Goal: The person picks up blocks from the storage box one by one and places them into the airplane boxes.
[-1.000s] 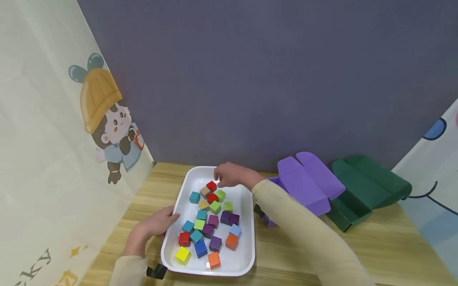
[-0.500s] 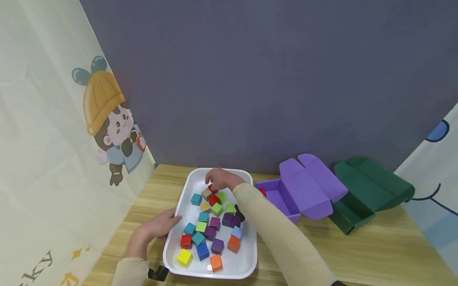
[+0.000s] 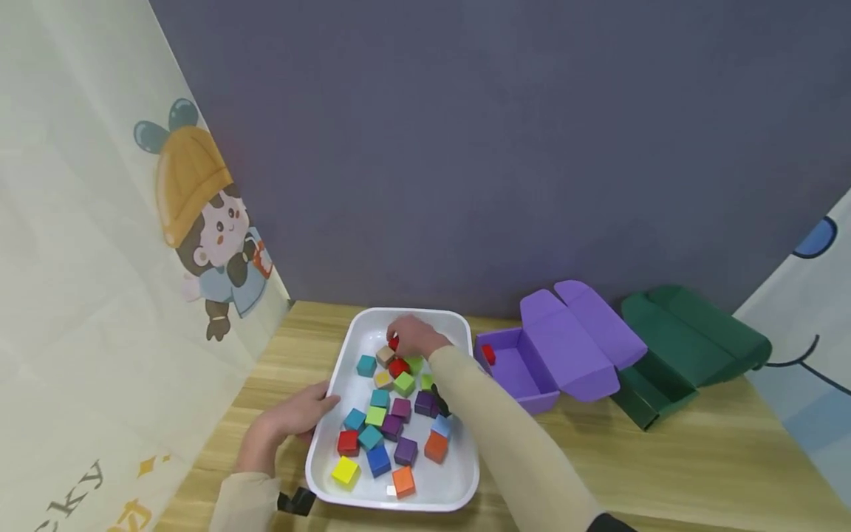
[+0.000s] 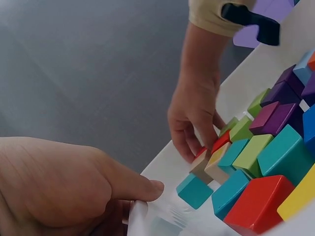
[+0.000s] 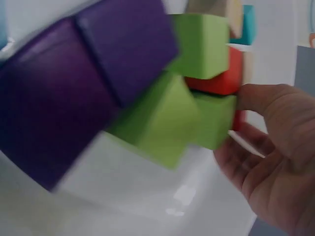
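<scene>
A white tray (image 3: 439, 491) holds several coloured wooden blocks. My left hand (image 3: 302, 411) grips its left rim, thumb (image 4: 156, 188) on top and fingers curled beneath. At the tray's far end, my right hand (image 3: 414, 337) pinches a red block (image 3: 394, 343) between thumb and fingers; the hand covers most of it. Right beside that block sit a tan block (image 3: 385, 356), another red block (image 3: 399, 368) and a light green block (image 5: 214, 118). The right thumb lies close along the green one in the right wrist view.
Right of the tray stands an open purple box (image 3: 541, 403) with a red block (image 3: 488, 355) inside. An open dark green box (image 3: 694, 340) is beyond it. A grey wall (image 3: 505, 148) rises behind the wooden table (image 3: 665, 473).
My right hand has moved left and down onto the far red block and now pinches it. The purple box's inside has come into view beside the arm. My left hand stays on the rim.
</scene>
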A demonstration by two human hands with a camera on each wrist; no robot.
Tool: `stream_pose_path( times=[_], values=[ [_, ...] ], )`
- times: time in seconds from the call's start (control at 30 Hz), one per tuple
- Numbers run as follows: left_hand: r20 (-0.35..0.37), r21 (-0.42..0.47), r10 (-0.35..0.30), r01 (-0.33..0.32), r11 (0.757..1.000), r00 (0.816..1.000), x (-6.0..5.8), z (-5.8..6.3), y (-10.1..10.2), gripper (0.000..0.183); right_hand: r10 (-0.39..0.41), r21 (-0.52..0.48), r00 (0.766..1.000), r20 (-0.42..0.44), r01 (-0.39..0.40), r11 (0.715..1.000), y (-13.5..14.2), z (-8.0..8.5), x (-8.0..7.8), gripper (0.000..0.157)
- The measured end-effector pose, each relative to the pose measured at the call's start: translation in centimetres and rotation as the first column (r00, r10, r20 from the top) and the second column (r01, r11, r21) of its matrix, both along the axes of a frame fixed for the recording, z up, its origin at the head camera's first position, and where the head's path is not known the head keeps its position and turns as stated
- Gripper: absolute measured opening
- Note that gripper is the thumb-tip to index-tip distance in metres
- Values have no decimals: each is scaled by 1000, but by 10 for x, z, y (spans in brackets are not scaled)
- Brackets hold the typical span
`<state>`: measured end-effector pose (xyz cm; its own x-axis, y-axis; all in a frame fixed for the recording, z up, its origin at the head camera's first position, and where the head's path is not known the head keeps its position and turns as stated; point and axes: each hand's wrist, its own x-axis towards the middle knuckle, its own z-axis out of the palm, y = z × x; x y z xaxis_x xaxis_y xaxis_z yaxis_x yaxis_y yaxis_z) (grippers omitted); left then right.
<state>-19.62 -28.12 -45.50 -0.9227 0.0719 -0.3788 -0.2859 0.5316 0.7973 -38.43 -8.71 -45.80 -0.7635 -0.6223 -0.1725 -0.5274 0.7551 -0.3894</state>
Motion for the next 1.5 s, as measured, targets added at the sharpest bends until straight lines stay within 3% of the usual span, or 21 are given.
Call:
stream_pose_path(
  times=[0.2, 0.57, 0.83, 1.17, 1.37, 1.5],
  values=[
    [-4, 14, -12, 12, 1000, 1000, -1, -2, 0, 42, 8, -40, 1000, 5, -8, 999, 5, -14, -7, 32],
    [-2, 9, -20, 20, 1000, 1000, -3, -3, -4, 42, 4, -93, 1000, 3, -4, 996, 9, -7, -12, 35],
    [-21, 15, -51, 51, 999, 999, -5, -1, -5, 40, 19, -88, 999, -40, -22, 996, 20, 18, -13, 34],
    [-4, 29, -50, 50, 998, 999, -2, 1, -8, 40, 110, -54, 989, -98, -116, 992, 36, 43, -1, 34],
    [7, 24, -53, 53, 998, 999, -3, -1, -9, 42, 178, -87, 968, -175, -195, 977, 54, 57, 6, 30],
    [10, 25, -57, 57, 998, 998, -4, -3, -10, 44, 176, -132, 970, -168, -199, 971, 68, 67, 13, 30]
  ],
)
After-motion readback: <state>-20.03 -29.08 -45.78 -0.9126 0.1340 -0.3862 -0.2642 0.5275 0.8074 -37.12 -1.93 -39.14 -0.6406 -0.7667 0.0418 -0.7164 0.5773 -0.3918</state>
